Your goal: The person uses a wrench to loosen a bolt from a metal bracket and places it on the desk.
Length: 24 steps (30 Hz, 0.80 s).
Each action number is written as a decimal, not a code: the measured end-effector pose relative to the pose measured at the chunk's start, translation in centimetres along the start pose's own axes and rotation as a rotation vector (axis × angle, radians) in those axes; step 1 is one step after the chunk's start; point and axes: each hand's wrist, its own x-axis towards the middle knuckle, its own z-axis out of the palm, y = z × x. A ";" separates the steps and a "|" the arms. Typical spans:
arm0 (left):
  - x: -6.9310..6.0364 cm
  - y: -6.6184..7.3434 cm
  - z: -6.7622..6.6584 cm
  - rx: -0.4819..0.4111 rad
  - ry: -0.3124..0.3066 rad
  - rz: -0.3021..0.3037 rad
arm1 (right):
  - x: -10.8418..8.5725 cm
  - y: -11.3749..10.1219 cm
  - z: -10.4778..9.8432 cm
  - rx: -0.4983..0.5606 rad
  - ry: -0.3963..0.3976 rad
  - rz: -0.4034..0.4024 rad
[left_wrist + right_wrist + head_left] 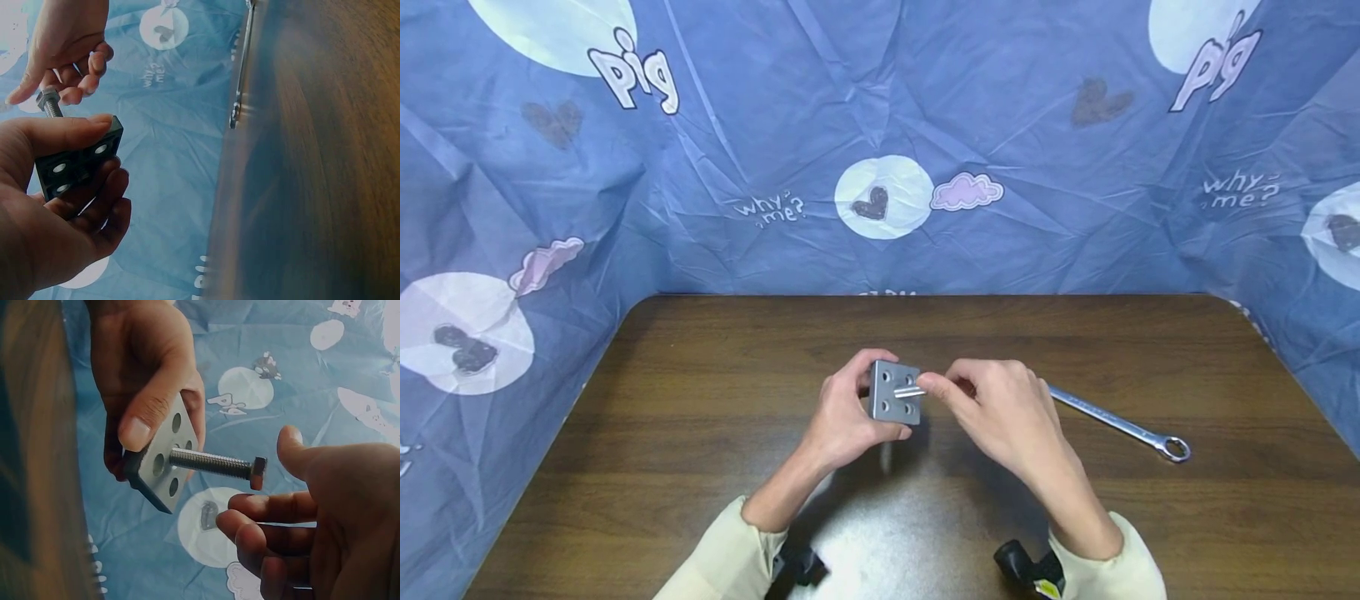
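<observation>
My left hand [844,417] grips a square grey metal plate [895,410] by its edges, above the table. Several round holes go through the plate. From its middle sticks out a threaded hex bolt [212,464], its head [258,473] pointing toward my right hand [1009,410]. In the right wrist view, the right thumb and loosely bent fingers stand around the bolt head with a visible gap, holding nothing. The left wrist view shows the plate's other face, dark, with the left thumb [69,134] along one edge.
A long silver combination wrench [1112,419] lies on the brown wooden table [685,400], right of my right hand, its ring end toward the near right. Blue printed cloth [1045,242] hangs behind and at both sides. A black wrist device [1018,564] sits by the right sleeve.
</observation>
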 end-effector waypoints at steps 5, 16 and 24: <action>0.0 0.0 0.1 0.004 0.001 -0.007 | 0.0 -0.1 0.2 0.001 0.005 -0.019; 0.0 -0.1 0.1 0.008 0.008 -0.007 | -0.1 0.2 0.0 0.028 0.037 -0.190; 0.1 -0.2 0.0 0.001 0.014 0.018 | -0.2 0.3 0.3 0.081 0.111 -0.307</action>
